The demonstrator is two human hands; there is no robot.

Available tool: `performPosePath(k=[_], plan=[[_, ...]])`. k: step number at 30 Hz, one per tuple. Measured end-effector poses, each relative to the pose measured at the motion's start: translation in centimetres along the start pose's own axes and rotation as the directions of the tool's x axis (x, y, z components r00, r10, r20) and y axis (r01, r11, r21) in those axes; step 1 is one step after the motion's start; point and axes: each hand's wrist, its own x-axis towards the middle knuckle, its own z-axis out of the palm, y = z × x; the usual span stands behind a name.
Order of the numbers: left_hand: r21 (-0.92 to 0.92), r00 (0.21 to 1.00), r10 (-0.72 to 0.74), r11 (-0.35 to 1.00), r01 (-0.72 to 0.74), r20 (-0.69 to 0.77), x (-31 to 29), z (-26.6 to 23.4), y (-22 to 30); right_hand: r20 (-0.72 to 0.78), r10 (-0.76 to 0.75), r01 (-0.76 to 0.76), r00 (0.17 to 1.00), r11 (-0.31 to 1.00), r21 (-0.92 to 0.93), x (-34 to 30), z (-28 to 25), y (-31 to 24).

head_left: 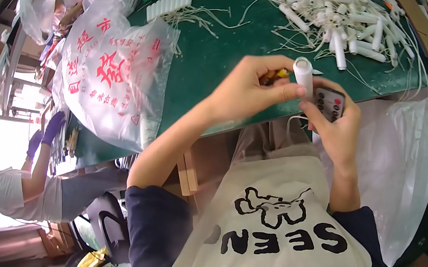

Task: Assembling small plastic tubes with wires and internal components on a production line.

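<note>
A white cylindrical tube [302, 80] stands roughly upright between my hands, its round open end facing up. My left hand [258, 87] is closed, with its thumb pressed against the tube's side. Something small, yellow and dark [278, 77], shows within the curled left fingers; I cannot make out what it is. In my right hand [340, 132] is a small grey remote control [329, 105] with dark buttons and a red one, held right beside the tube. A thin white wire [290, 125] loops down below the hands.
Loose white tubes with wires [346, 20] are heaped on the green table [209, 59]. A row of similar tubes [170, 4] lies farther left, near a red-printed plastic bag [116, 72]. A cardboard strip [425, 39] borders the right. Another person [29, 187] wearing purple gloves works at left.
</note>
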Motion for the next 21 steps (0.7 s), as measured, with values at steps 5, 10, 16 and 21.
performPosePath(k=[5, 10, 16, 21], plan=[[0.094, 0.963, -0.029, 0.994, 0.056, -0.267, 0.0, -6.5, 4.4, -0.192, -0.222, 0.283, 0.956, 0.87, 0.404, 0.6, -1.4, -0.4], [0.316, 0.896, -0.042, 0.928, 0.199, -0.441, 4.7, -13.2, 5.4, -0.282, -0.11, 0.187, 0.953, 0.946, 0.263, 1.5, -4.0, 2.2], [0.631, 0.819, 0.007, 0.642, 0.436, -0.573, 11.5, -22.6, -3.4, -0.216, -0.012, 0.06, 0.976, 0.975, 0.214, 1.9, -5.1, 3.2], [0.721, 0.759, 0.003, 0.317, 0.616, -0.651, 15.2, -26.6, -10.2, -0.224, 0.027, 0.015, 0.974, 0.983, 0.182, 2.1, -5.6, 3.8]])
